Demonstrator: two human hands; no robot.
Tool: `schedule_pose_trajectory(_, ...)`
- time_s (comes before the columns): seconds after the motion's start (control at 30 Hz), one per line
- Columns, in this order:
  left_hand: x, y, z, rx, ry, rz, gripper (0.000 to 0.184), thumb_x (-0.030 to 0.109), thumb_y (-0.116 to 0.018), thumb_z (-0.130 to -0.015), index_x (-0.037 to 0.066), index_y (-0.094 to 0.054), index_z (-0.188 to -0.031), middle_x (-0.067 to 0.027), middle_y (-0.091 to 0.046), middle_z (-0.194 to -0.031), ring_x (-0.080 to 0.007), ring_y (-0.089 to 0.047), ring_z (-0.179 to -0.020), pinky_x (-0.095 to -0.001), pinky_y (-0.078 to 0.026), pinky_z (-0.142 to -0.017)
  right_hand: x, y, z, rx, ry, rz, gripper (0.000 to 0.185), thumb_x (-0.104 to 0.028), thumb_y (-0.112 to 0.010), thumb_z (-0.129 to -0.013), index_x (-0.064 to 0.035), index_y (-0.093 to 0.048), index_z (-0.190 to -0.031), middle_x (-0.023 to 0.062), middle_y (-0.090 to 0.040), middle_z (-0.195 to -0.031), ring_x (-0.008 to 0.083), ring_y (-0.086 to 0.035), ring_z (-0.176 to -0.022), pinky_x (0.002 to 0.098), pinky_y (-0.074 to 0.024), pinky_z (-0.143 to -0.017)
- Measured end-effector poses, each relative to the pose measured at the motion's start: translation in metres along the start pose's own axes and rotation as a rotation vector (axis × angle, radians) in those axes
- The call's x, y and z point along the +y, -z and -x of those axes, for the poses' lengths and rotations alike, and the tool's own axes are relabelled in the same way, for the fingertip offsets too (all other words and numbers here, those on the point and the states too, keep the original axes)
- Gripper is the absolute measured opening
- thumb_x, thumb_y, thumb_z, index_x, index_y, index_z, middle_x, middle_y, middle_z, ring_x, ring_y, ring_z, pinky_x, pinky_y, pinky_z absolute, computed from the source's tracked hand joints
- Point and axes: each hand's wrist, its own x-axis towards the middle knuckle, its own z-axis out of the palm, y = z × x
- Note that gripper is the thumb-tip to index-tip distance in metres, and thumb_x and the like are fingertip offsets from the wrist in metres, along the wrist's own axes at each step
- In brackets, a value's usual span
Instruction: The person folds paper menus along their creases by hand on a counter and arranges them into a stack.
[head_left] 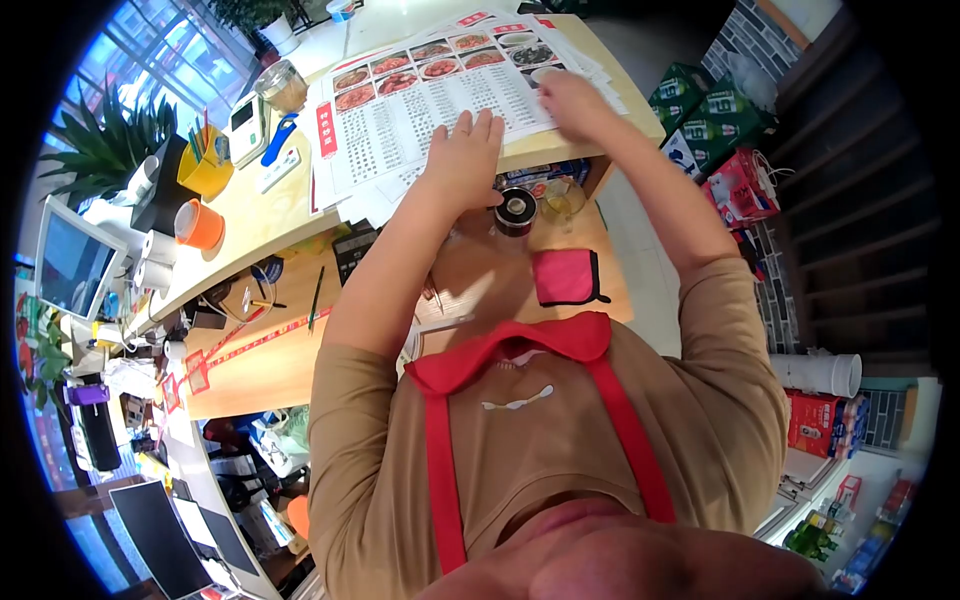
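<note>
A printed menu sheet [400, 135] with food photos along its top and columns of text lies on other sheets on the wooden counter. My left hand [465, 155] rests flat on its lower edge, fingers stretched out. On the right part of the sheet, my right hand [578, 105] is closed with its knuckles bent; a small dark bit shows at its fingertips, and I cannot make out what it holds. Below the counter edge, near my left hand, stand a dark round container [516, 211] and a glass mug [562, 203].
A pink cloth [566, 277] with black edging lies on the lower desk. Left on the counter are a glass jar [282, 86], a blue-handled tool [280, 138], a yellow pen holder [206, 165] and an orange cup [199, 226]. Green crates [722, 118] stand at the right.
</note>
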Motion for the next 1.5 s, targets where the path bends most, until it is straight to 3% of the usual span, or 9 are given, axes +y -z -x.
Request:
schedule_pose_trajectory(0.13,-0.001,-0.003,0.0,0.022,-0.03,-0.02,0.102,0.033,-0.082,-0.054,0.004,-0.028,-0.136,-0.0153,-0.033,-0.141,-0.034,-0.034,-0.129,-0.0484,-0.034,-0.1,-0.035,-0.015,0.016,0.114,0.222,-0.062,0.012,-0.012,-0.053,-0.079,-0.001,-0.058,-0.08,0.0205,-0.061,-0.079,0.0364,-0.059,-0.079,0.0445,-0.0471,-0.07)
schedule_pose_trajectory(0.3,-0.001,0.002,0.001,0.008,-0.018,0.004,0.101,0.033,-0.081,-0.054,0.004,-0.029,-0.136,-0.0152,-0.034,-0.14,-0.034,-0.034,-0.129,-0.0484,-0.034,-0.1,0.049,0.001,-0.011,-0.08,-0.189,0.082,0.017,-0.017,-0.053,-0.081,-0.0012,-0.058,-0.086,0.0197,-0.061,-0.086,0.0367,-0.057,-0.081,0.0442,-0.0454,-0.072)
schedule_pose_trajectory(0.4,0.001,0.003,0.001,0.011,-0.011,0.0,0.1,0.032,-0.081,-0.054,0.004,-0.03,-0.135,-0.0155,-0.034,-0.14,-0.0342,-0.034,-0.128,-0.0484,-0.034,-0.099,0.041,-0.007,-0.023,0.012,-0.123,0.08,0.017,-0.016,-0.051,-0.081,-0.0017,-0.059,-0.085,0.0192,-0.061,-0.087,0.0363,-0.057,-0.083,0.0438,-0.0449,-0.073)
schedule_pose_trajectory(0.53,0.002,0.001,0.002,0.043,-0.025,-0.016,0.098,0.03,-0.081,-0.055,0.003,-0.031,-0.134,-0.0162,-0.034,-0.14,-0.0344,-0.035,-0.128,-0.0486,-0.034,-0.099,-0.028,-0.03,-0.012,0.094,0.291,-0.009,0.013,-0.013,-0.055,-0.079,-0.0013,-0.056,-0.084,0.0194,-0.058,-0.083,0.0359,-0.055,-0.081,0.0426,-0.0436,-0.075)
schedule_pose_trajectory(0.8,0.0,-0.002,0.003,0.099,-0.048,-0.027,0.098,0.029,-0.082,-0.054,0.001,-0.032,-0.133,-0.0173,-0.037,-0.137,-0.0348,-0.037,-0.126,-0.0482,-0.037,-0.096,0.038,-0.014,-0.062,0.016,-0.008,0.121,0.016,-0.011,-0.06,-0.075,0.0018,-0.061,-0.085,0.0232,-0.062,-0.086,0.0358,-0.06,-0.083,0.0431,-0.0473,-0.074)
schedule_pose_trajectory(0.93,-0.002,-0.002,0.002,0.126,-0.053,-0.02,0.097,0.028,-0.082,-0.054,0.001,-0.032,-0.133,-0.0172,-0.038,-0.136,-0.0342,-0.038,-0.125,-0.0485,-0.036,-0.096,-0.01,-0.02,-0.049,0.063,0.383,0.083,0.013,-0.01,-0.055,-0.077,0.002,-0.06,-0.082,0.0218,-0.062,-0.086,0.0356,-0.06,-0.081,0.0437,-0.0475,-0.075)
schedule_pose_trajectory(1.13,-0.001,-0.005,0.002,0.139,-0.051,-0.012,0.095,0.027,-0.081,-0.055,0.001,-0.033,-0.132,-0.017,-0.039,-0.135,-0.0339,-0.04,-0.124,-0.0492,-0.036,-0.096,0.035,-0.035,-0.105,-0.029,0.067,0.098,0.011,-0.012,-0.055,-0.081,-0.0008,-0.055,-0.079,0.0201,-0.059,-0.081,0.0363,-0.057,-0.079,0.0441,-0.0445,-0.072)
schedule_pose_trajectory(1.3,-0.002,-0.005,0.001,0.14,-0.046,-0.037,0.094,0.026,-0.08,-0.055,0.002,-0.033,-0.132,-0.0168,-0.039,-0.135,-0.0332,-0.04,-0.124,-0.0491,-0.036,-0.096,0.002,-0.029,-0.091,-0.054,0.333,0.197,0.017,-0.006,-0.053,-0.078,0.0012,-0.06,-0.091,0.0212,-0.062,-0.089,0.0353,-0.061,-0.086,0.0422,-0.0481,-0.078)
schedule_pose_trajectory(1.5,-0.001,-0.004,0.001,0.136,-0.045,-0.053,0.093,0.028,-0.08,-0.056,0.002,-0.034,-0.132,-0.0165,-0.038,-0.136,-0.0323,-0.04,-0.123,-0.0485,-0.036,-0.096,0.016,-0.031,-0.119,-0.231,0.038,0.175,0.022,-0.006,-0.053,-0.078,0.0019,-0.058,-0.098,0.0224,-0.06,-0.096,0.0362,-0.059,-0.092,0.0425,-0.0476,-0.079)
